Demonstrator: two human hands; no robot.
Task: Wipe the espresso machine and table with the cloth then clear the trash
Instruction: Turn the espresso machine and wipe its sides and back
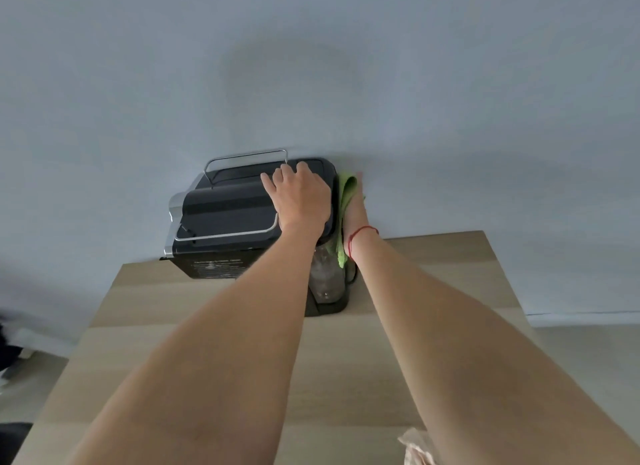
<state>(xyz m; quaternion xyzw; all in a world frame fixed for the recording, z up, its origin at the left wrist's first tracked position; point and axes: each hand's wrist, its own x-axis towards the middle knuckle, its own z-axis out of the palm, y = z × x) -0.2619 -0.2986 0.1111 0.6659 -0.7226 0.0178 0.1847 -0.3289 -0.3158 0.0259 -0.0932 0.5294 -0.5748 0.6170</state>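
Green cloth (347, 193) pinned flat against the espresso machine's (225, 208) right flank by my right hand (359, 217), fingers straight and pressing. Left hand (301, 198) rests palm-down on the lid, gripping nothing. I judge it's bracing, so wiping doesn't shove the machine along the table (207, 360) (trash (414, 444) lies at the near edge).

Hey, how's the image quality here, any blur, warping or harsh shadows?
Head view: light is soft and even, with only a faint shadow on the grey wall above the black espresso machine; wide-angle stretch swells the near forearms; the machine's front print is too soft to read; the left frame edge and the pale crumpled paper at bottom right are blurred.
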